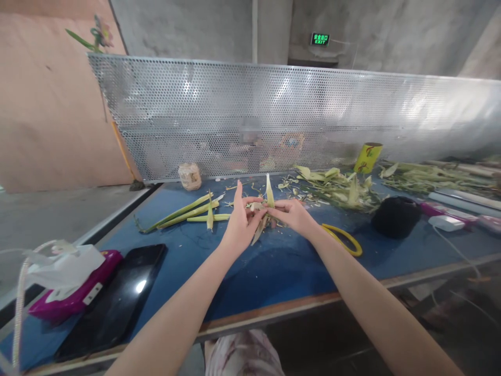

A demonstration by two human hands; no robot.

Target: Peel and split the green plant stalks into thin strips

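Above the blue table, my left hand (239,224) and my right hand (296,215) meet fingertip to fingertip. Between them is a small bundle of pale yellow-green leaf strips (270,192); one pointed strip stands upright and another hangs below the fingers. Thumb and fingers of my left hand close on the bundle, with one finger pointing up. The fingers of my right hand pinch it from the other side. Where exactly each fingertip grips is partly hidden. Just left of my left hand lie several long green stalks (188,211), with a short leaf piece (210,214) across them.
A leaf heap (344,188), a yellow can (368,157), a yellow ring (344,240) and a black round object (396,216) are on the right. At left lie a black phone-like slab (121,292) and a magenta device (78,292). A perforated metal screen (219,120) stands behind.
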